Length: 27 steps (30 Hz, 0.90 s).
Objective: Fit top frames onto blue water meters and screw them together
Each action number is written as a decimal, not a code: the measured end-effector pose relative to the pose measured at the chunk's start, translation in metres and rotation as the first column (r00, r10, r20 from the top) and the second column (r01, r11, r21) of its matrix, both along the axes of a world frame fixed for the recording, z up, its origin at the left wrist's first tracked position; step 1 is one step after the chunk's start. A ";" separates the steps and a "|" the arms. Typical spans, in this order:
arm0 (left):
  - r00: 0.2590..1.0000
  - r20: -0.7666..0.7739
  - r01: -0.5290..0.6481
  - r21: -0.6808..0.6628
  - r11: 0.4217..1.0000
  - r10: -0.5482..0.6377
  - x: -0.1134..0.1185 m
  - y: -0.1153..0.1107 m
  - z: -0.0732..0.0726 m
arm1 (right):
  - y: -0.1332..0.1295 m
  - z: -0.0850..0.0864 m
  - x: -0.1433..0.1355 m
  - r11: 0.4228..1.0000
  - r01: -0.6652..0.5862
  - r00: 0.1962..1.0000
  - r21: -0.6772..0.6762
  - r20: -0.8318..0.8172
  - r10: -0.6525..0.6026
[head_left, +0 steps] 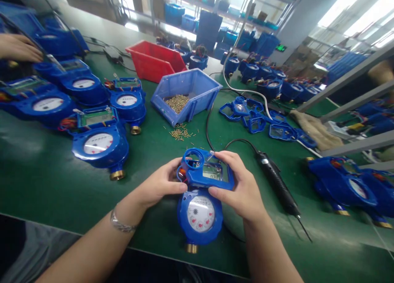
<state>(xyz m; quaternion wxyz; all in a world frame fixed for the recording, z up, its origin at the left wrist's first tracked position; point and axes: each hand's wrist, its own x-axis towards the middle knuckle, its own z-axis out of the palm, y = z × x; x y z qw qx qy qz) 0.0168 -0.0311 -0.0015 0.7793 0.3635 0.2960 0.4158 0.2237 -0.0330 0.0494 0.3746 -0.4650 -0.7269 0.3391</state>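
Observation:
A blue water meter [200, 217] with a white dial and a brass end stands at the table's front edge. Over its upper housing lies a blue cover frame [197, 177] with a round opening on the left and a window showing a small display. My left hand [164, 182] grips the left side of the housing beside red and orange wires. With thumb in front and fingers behind, my right hand [238, 184] holds the right end of the cover frame. A black electric screwdriver [278, 184] lies to the right of my right hand.
A blue bin [200, 92] of brass screws stands ahead, with loose screws [181, 133] before it and a red bin [156, 61] behind. Blue cover frames [255, 123] lie right of it. More meters [98, 145] stand left and right. Another person's hand [20, 47] is at far left.

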 end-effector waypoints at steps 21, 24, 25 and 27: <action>0.975 -0.094 -0.205 -0.028 0.978 0.202 0.018 -0.003 -0.006 | 0.001 0.000 -0.005 0.996 -0.083 0.986 0.026 0.150 0.078; 0.977 -0.091 -0.196 -0.008 0.980 0.195 0.018 -0.003 -0.005 | 0.002 -0.001 -0.006 0.997 -0.073 0.984 0.009 0.163 0.070; 0.977 -0.088 -0.195 -0.006 0.981 0.193 0.018 -0.003 -0.005 | 0.002 -0.001 -0.006 0.997 -0.074 0.984 0.001 0.164 0.073; 0.977 -0.083 -0.196 -0.005 0.981 0.195 0.018 -0.003 -0.005 | 0.003 0.000 -0.006 0.997 -0.082 0.984 -0.012 0.159 0.083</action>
